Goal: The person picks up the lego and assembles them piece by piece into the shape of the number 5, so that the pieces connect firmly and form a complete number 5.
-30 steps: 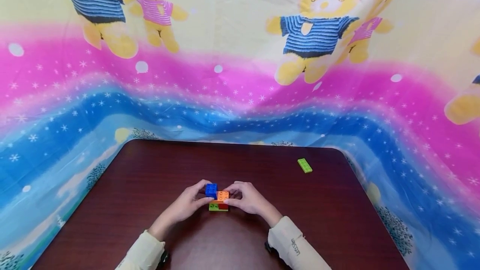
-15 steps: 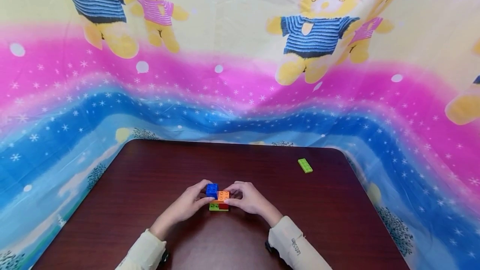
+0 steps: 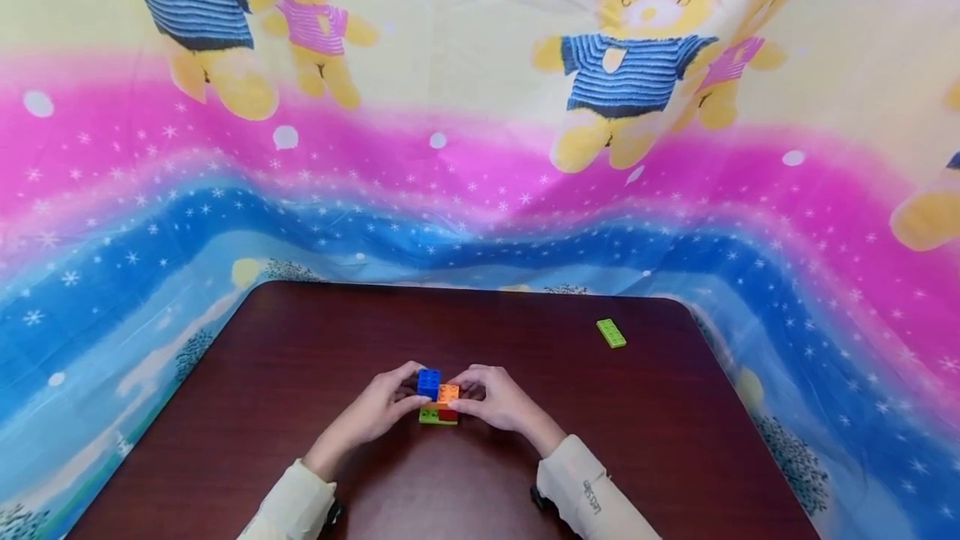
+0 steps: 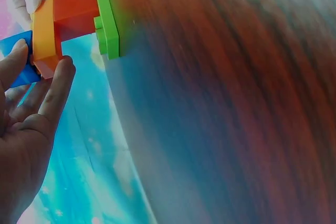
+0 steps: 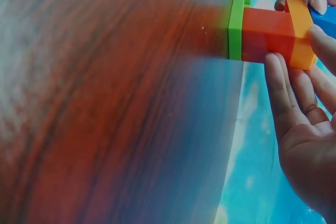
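Nearest are the two hands: the left hand [image 3: 377, 403] pinches the blue block [image 3: 429, 382], while the right hand [image 3: 497, 397] grips the orange block [image 3: 448, 393] beside it. Between the hands, the red block [image 3: 447, 415] sits under the orange one, on a green base [image 3: 429, 417] that seems to rest on the table [image 3: 322, 340]. They look like hard plastic to me: light, stiff, tough, perhaps slick, best taken by the flat side walls. From the left wrist I can see a gap under the orange block's left-hand end, which the thumb hides from the head; the right wrist shows fingertips [image 5: 272, 59] against the red block. Whether the blue block is fully seated, I can't tell. Beyond the right hand, further right, lies a loose green plate [image 3: 611, 332], clear only from the head; behind hangs a bear-printed curtain [image 3: 480, 107].
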A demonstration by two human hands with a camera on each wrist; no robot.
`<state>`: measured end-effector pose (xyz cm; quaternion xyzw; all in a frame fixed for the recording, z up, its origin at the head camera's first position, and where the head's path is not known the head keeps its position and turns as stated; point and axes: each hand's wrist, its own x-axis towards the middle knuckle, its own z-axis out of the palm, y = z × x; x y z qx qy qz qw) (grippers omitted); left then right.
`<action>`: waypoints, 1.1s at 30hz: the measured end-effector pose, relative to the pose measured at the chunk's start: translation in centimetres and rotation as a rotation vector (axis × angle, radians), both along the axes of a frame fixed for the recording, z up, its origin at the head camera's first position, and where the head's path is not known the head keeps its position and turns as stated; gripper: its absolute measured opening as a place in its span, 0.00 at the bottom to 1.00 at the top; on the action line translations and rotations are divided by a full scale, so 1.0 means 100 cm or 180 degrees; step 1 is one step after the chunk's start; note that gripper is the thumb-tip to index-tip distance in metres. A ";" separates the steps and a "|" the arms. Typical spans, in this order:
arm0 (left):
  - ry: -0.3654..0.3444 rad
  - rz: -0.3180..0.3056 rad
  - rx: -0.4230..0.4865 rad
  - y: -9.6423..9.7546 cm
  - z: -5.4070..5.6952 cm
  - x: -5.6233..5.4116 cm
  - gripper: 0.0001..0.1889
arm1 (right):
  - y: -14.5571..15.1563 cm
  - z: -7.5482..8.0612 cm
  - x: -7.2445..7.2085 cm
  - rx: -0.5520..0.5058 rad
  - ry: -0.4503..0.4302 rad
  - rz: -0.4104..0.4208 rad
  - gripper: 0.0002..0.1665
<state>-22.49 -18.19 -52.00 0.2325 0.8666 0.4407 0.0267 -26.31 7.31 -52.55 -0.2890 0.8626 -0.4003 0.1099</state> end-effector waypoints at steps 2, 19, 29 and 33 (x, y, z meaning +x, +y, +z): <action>-0.0015 0.0029 0.0080 0.000 -0.001 0.000 0.17 | 0.000 0.001 0.000 -0.0003 -0.0002 -0.0012 0.19; -0.0128 0.0075 0.0152 -0.002 -0.003 0.001 0.19 | -0.001 -0.001 -0.001 -0.0008 0.0005 -0.0011 0.18; -0.0431 0.0024 0.0337 0.001 -0.004 0.002 0.19 | 0.001 -0.003 0.000 -0.0012 0.0001 -0.0017 0.18; -0.0574 0.0002 0.0457 0.002 -0.005 -0.001 0.21 | 0.000 -0.002 -0.001 -0.0022 0.0023 0.0012 0.18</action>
